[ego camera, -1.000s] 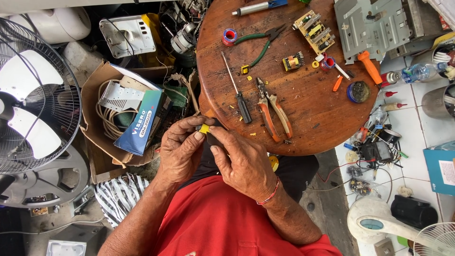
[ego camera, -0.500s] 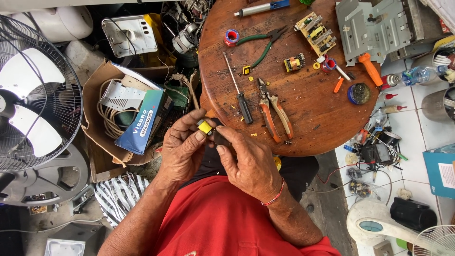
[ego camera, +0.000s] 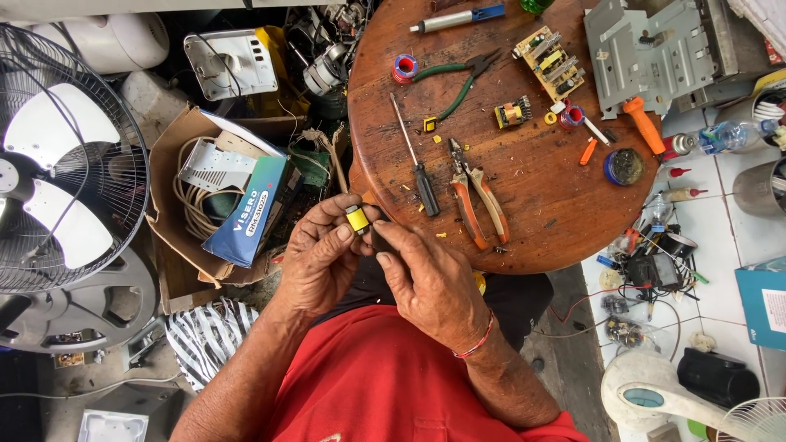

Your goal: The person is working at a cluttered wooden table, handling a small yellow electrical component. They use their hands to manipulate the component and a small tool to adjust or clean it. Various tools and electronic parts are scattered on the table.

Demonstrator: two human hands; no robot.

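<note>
Left hand fingers pinch small yellow component; right hand fingers clamped on its dark end. Keep grip steady, close above desk edge, twist gently.

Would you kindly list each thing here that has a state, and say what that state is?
small yellow part: pinched between the fingers of both hands, off the table.
left hand: closed on the part.
right hand: fingertips on the part.
orange-handled pliers: lying flat, handles slightly apart.
green-handled pliers: lying flat, handles spread.
screwdriver: lying flat, untouched.
cardboard box: open.
</note>
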